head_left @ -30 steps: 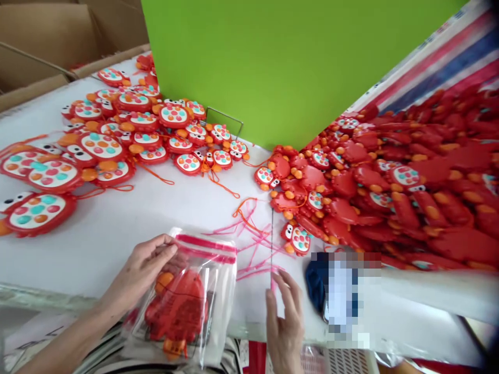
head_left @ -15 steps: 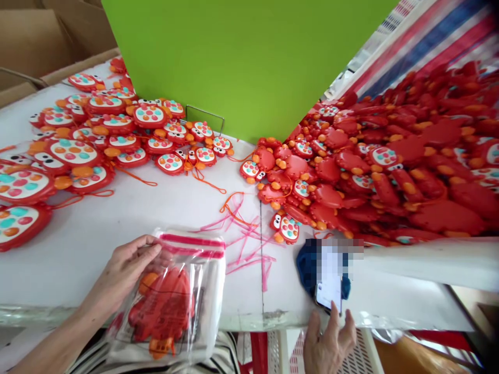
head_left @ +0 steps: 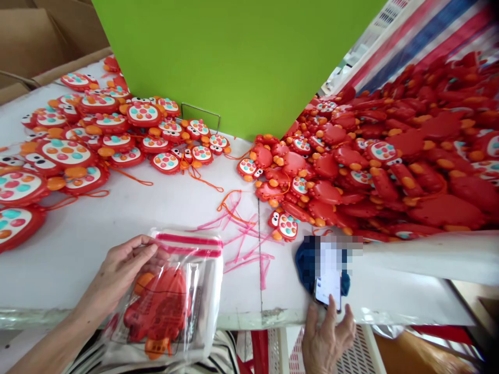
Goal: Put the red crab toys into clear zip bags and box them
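Note:
My left hand (head_left: 130, 265) pinches the upper left edge of a clear zip bag (head_left: 205, 291) with pink stripes along its top. Inside the bag lies a red crab-shaped toy (head_left: 161, 301) with orange parts, its back facing up. The bag's lower part hangs over the table's front edge. At the right, my right hand (head_left: 329, 337) has its fingers spread, one fingertip at the lower end of a phone (head_left: 327, 288). Under the phone is a dark blue cloth-like thing (head_left: 304, 265). The phone's upper part is blurred out.
Many red toys (head_left: 144, 115) with dotted white faces lie at the left, several with orange cords. A large heap of them (head_left: 362, 161) fills the right. A green panel (head_left: 234, 62) stands behind the white table (head_left: 156, 213). Cardboard boxes (head_left: 35, 41) are at the far left.
The view has shifted slightly, and everything sits a little further left. My right fingertip has moved up a little on the phone's screen. The left hand keeps its hold on the bag.

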Demonstrator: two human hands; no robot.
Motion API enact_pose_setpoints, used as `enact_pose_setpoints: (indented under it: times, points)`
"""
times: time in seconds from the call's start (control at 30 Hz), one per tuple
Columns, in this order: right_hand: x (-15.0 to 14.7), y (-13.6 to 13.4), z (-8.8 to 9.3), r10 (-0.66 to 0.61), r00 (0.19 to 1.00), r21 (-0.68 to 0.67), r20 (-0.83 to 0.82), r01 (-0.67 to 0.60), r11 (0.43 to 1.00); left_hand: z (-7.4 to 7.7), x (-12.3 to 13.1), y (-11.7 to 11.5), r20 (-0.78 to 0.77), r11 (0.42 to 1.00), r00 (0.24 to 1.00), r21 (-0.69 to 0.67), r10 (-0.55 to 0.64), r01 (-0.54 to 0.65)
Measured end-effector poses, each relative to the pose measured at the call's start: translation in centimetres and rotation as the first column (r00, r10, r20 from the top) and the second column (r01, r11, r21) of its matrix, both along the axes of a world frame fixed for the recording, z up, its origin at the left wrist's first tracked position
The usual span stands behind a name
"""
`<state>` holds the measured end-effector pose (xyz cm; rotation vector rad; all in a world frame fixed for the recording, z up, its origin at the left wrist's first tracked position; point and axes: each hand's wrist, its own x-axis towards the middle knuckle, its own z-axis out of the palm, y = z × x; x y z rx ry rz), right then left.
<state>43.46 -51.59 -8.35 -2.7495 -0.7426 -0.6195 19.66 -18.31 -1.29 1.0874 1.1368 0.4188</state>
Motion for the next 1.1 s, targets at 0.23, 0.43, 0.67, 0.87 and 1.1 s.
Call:
enact_pose_setpoints:
  times: [0.23, 0.43, 0.67, 0.87, 1.1]
  points:
    - [0.5, -0.3, -1.7, -0.039, 0.992, 0.091, 0.117, 0.028, 0.995, 0.2, 0.1, 0.0, -0.015, 0.999, 1.0, -0.041, 0.008, -0.009]
    - [0.8, -0.3, -2.4, -0.054, 0.986, 0.103, 0.16, 0.038, 0.994, 0.2, 0.0, 0.0, -0.033, 1.0, 0.999, -0.03, 0.003, -0.004]
    - [0.8, -0.3, -2.5, -0.051, 0.986, 0.128, 0.156, 0.031, 0.991, -0.1, 0.1, 0.0, -0.045, 1.0, 0.999, -0.026, -0.001, 0.0]
    - [0.7, -0.2, -2.4, -0.063, 0.991, 0.121, 0.121, 0.048, 0.991, -0.1, 0.0, -0.1, -0.046, 0.999, 0.999, -0.034, -0.011, 0.009]
    - [0.6, -0.4, -2.4, -0.093, 0.993, 0.107, 0.071, 0.086, 0.991, -0.5, -0.4, 0.0, -0.048, 0.999, 0.999, -0.046, -0.022, 0.02]
